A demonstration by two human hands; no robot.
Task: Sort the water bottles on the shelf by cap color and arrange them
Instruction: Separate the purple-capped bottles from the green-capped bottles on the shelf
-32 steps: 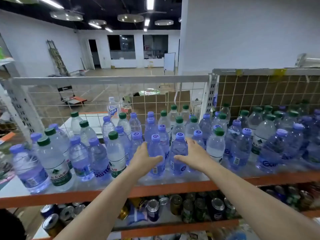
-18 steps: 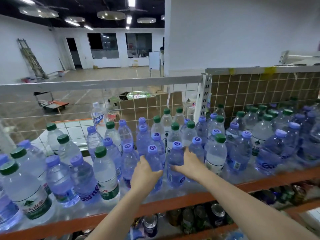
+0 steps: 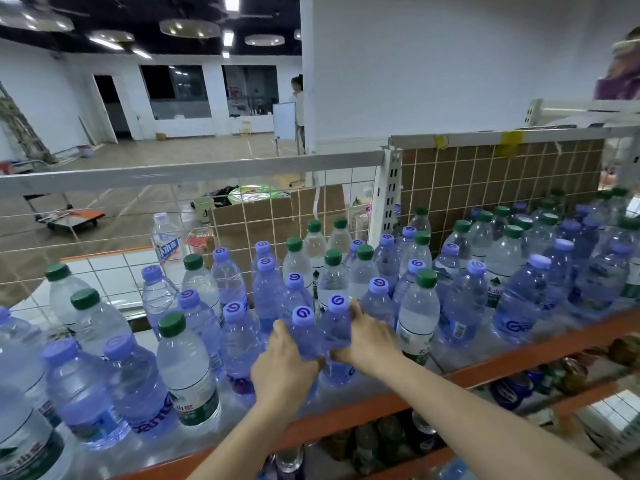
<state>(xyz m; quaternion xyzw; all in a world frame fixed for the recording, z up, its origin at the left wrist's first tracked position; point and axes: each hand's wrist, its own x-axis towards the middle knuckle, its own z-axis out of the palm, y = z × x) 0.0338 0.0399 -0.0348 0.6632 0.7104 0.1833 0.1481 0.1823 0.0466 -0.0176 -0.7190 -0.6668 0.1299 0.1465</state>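
Many water bottles stand mixed on the shelf (image 3: 363, 407), some with purple caps, some with green caps. My left hand (image 3: 282, 365) grips a purple-capped bottle (image 3: 304, 332) near the front middle. My right hand (image 3: 367, 337) grips the neighbouring purple-capped bottle (image 3: 336, 325) just to its right. The two bottles touch each other. A green-capped bottle (image 3: 417, 317) stands right of my right hand, and another green-capped bottle (image 3: 183, 365) stands to the left.
A wire mesh fence (image 3: 138, 216) backs the shelf, with a white upright post (image 3: 388, 199). Cans fill the lower shelf (image 3: 519, 386). A person (image 3: 298, 109) stands far back in the room, and another person (image 3: 620, 74) is at the upper right.
Both hands went from resting against the two front purple-capped bottles to closing round them. The camera view has shifted right and closer to the shelf.
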